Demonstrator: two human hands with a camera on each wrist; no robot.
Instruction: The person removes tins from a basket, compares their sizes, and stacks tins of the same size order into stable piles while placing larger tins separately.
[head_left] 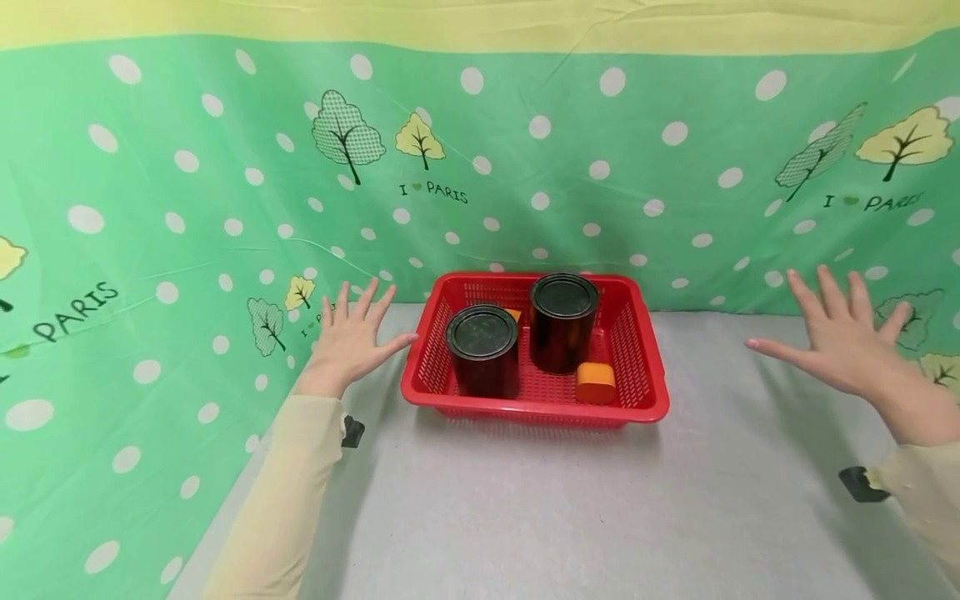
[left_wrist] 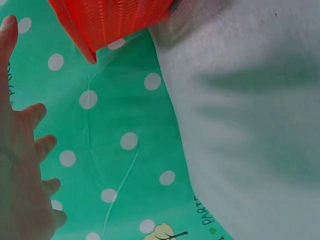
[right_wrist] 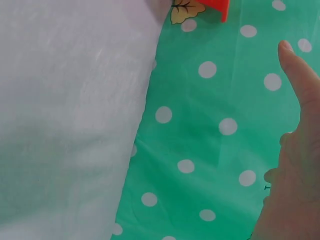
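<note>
A red plastic basket [head_left: 517,406] with perforated walls stands on the table at centre. Inside it are two dark cans with black lids, a left can [head_left: 486,354] and a taller-looking right can [head_left: 562,325]. An orange block [head_left: 596,383] lies at the basket's front right, and another orange piece [head_left: 513,315] shows partly behind the left can. My left hand [head_left: 351,342] is held with fingers spread just left of the basket, its thumb near the rim. Well to the right, my right hand [head_left: 851,342] is also spread, apart from the basket. Neither hand holds anything.
A pale grey table surface [head_left: 525,517] lies under the basket. Green polka-dot cloth [head_left: 540,167] with printed trees hangs behind and along the left side, close to the left hand. Dark devices sit at the left wrist [head_left: 352,432] and the right wrist [head_left: 862,485].
</note>
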